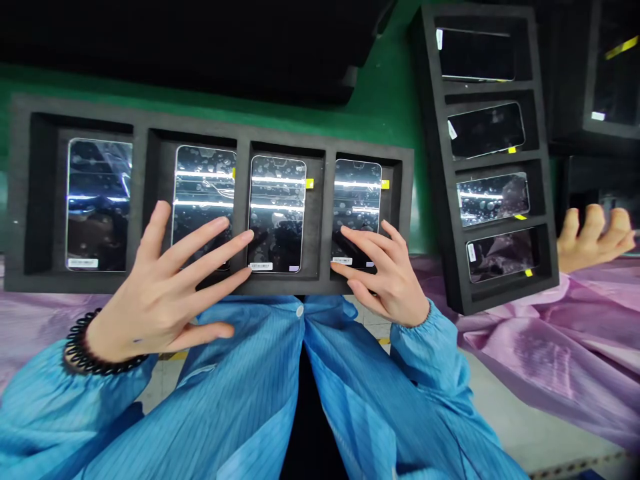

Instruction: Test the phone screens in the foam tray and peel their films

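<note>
A black foam tray with several slots lies in front of me, and each slot holds a glossy phone screen. My left hand is open, fingers spread, hovering over the tray's near rim by the second screen and third screen. My right hand is also open, its fingertips at the lower end of the rightmost screen, touching or just above it. Neither hand holds anything. The leftmost screen lies untouched.
A second black foam tray with several screens stands turned at the right on the green table. Another person's hand in a pink sleeve rests beside it. More dark foam trays lie at the back and far right.
</note>
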Tool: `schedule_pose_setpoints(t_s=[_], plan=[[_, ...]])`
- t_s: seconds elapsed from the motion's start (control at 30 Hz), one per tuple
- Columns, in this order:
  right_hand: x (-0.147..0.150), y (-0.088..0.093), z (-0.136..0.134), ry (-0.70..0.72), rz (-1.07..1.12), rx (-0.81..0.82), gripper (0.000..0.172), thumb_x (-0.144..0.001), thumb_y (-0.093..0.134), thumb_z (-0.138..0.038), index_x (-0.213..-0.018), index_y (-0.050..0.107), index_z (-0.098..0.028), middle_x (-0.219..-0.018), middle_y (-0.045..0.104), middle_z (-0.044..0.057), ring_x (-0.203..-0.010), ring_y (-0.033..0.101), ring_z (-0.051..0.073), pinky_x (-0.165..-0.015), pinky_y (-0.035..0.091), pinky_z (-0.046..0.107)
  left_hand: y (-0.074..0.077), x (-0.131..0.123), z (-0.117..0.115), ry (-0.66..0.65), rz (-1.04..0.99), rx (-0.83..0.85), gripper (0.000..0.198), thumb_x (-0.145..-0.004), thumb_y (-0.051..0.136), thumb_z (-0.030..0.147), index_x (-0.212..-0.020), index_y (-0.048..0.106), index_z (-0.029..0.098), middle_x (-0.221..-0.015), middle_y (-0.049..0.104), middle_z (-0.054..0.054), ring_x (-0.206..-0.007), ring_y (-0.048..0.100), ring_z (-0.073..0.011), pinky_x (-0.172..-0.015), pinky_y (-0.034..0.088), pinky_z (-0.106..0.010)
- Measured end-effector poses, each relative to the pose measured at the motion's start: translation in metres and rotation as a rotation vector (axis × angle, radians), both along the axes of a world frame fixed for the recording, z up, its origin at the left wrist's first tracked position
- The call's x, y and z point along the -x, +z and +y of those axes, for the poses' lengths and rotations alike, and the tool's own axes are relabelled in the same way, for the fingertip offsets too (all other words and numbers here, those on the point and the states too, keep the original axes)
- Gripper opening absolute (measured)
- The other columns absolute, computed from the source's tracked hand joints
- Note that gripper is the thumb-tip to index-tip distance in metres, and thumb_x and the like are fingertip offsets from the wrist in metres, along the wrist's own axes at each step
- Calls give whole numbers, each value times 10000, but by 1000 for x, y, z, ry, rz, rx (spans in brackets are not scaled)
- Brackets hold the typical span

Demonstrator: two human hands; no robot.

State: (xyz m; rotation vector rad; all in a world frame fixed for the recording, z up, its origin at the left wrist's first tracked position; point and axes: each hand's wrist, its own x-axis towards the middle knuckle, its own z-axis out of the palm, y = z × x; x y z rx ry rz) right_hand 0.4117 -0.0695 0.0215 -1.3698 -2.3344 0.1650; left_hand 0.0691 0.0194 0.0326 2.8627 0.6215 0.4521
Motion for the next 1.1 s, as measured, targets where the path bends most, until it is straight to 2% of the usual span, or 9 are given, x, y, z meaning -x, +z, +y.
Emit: schedule_pose_setpoints(t_s=[0.1, 0.2, 0.37, 0.47, 0.57, 0.67, 0.8, 0.9, 1.1], plan=[[7, 3, 4, -11, 47, -30, 311, -1026, 450, -295, -1142, 738, -288, -1562, 540, 37, -1307, 575, 255, -1226, 351, 578, 1, 1, -1, -5, -1, 11, 524, -1024, 326, 633, -1247, 637, 274, -1555, 534, -61, -1561, 316, -343, -1280, 76, -724], [24, 3, 13, 81, 25, -63, 354, -1052, 402, -366, -1200, 709, -271, -1528, 575, 65, -1343, 554, 239, -1253, 305, 580, 0, 0, -2, -12, -12, 18, 529, -1025, 321, 632, -1254, 634, 273, -1565, 523, -60, -1573, 293, -325, -1283, 71, -719], [44, 3, 25, 179, -73, 12, 357, -1061, 410, -393, -1167, 718, -245, -1534, 577, 70, -1396, 520, 234, -1268, 271, 597, -1, -4, -4, 1, -11, -3, 534, -1031, 304, 622, -1288, 629, 284, -1576, 509, -58, -1577, 286, -306, -1290, 63, -705], [32, 8, 19, 116, 11, -9, 353, -1054, 417, -378, -1191, 724, -272, -1549, 559, 51, -1366, 548, 251, -1256, 299, 604, -2, -6, -4, 10, 44, 13, 499, -1027, 354, 603, -1285, 643, 287, -1593, 485, -45, -1543, 357, -331, -1295, 43, -695], [6, 16, 5, -30, 69, -67, 343, -1026, 442, -324, -1187, 745, -342, -1578, 522, -22, -1296, 598, 294, -1235, 329, 640, -3, -6, -3, -2, 43, 6, 482, -1006, 409, 616, -1335, 629, 342, -1556, 533, 0, -1493, 442, -339, -1302, 44, -689], [-16, 22, -11, -136, 52, -106, 350, -1003, 464, -269, -1146, 773, -353, -1608, 480, -57, -1250, 620, 312, -1213, 349, 655, -3, -3, 2, 10, -56, -102, 584, -1022, 314, 620, -1471, 546, 327, -1550, 543, -34, -1512, 417, -319, -1324, 82, -642], [-27, 21, -24, -165, 14, -71, 309, -981, 496, -219, -1022, 794, -291, -1635, 447, -51, -1243, 624, 305, -1212, 354, 622, -5, 0, 11, 13, -187, -221, 672, -1038, 189, 570, -1549, 467, 234, -1673, 357, -76, -1576, 294, -287, -1333, 117, -573], [-27, 17, -27, -169, -7, -42, 299, -982, 499, -216, -1014, 790, -277, -1638, 446, -42, -1252, 621, 293, -1217, 342, 614, -8, 0, 12, -3, -208, -185, 643, -1040, 216, 526, -1553, 462, 225, -1676, 349, -80, -1580, 283, -284, -1328, 116, -578], [-28, 11, -24, -175, -68, -19, 292, -979, 507, -213, -1047, 786, -269, -1629, 460, -6, -1282, 601, 287, -1210, 342, 616, -16, 0, 2, 104, -201, -58, 576, -1043, 237, 529, -1556, 441, 362, -1685, 331, 18, -1559, 323, -281, -1320, 153, -587]])
